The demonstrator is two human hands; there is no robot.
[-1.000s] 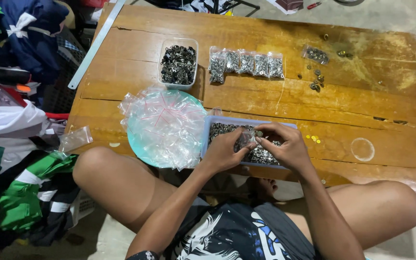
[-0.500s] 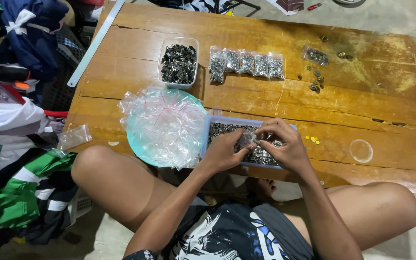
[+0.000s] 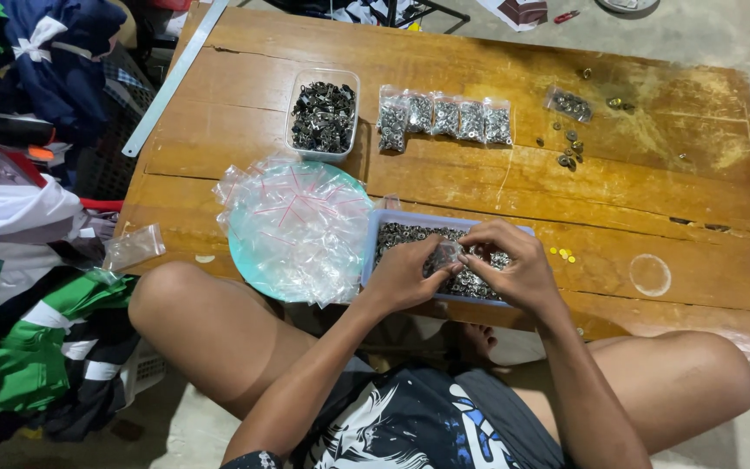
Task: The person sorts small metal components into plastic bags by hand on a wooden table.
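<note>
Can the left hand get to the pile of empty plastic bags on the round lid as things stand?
Probably yes. The left hand is over the blue tray, right beside the pile of empty bags, with nothing between them. But both hands are pinching a small bag, so it would have to let go.

floor: grey concrete (image 3: 740, 35) | furniture: low worn wooden table (image 3: 444, 187) | left: heaped clothes (image 3: 28, 260)

table (image 3: 479, 187): varnished wood, glossy, worn and cracked | blue tray (image 3: 375, 239): smooth plastic | small parts in tray (image 3: 410, 234): shiny metal | pile of small bags (image 3: 292, 221): clear, crinkled plastic film | clear tub (image 3: 324, 78): transparent plastic | floor (image 3: 740, 35): matt, rough concrete
</note>
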